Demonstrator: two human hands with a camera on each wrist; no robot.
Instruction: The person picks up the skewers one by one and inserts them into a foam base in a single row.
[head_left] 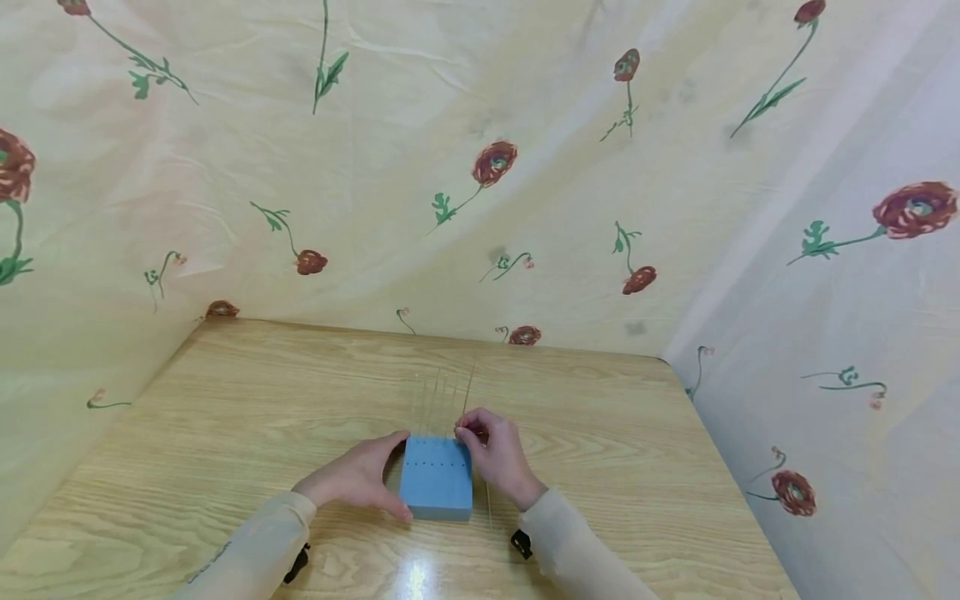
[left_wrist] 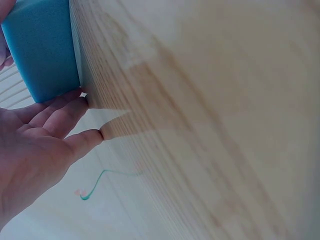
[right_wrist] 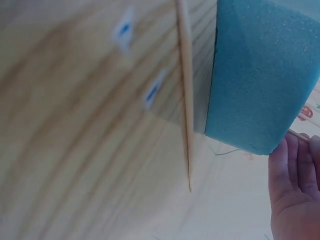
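A blue foam block (head_left: 435, 492) lies on the wooden table, with a row of small dark holes across its top. Several thin wooden skewers (head_left: 426, 400) stand upright along its far edge. My left hand (head_left: 363, 473) holds the block's left side, thumb at the near corner and fingers at the far one; the left wrist view shows those fingertips against the foam. At the far right corner, my right hand (head_left: 498, 454) pinches another skewer (head_left: 469, 387), which leans slightly right. Its lower end is hidden behind the fingers.
One loose skewer (head_left: 489, 504) lies on the table (head_left: 615, 500) along the block's right side, under my right forearm. Flower-patterned cloth (head_left: 375, 208) closes off the back and both sides of the table.
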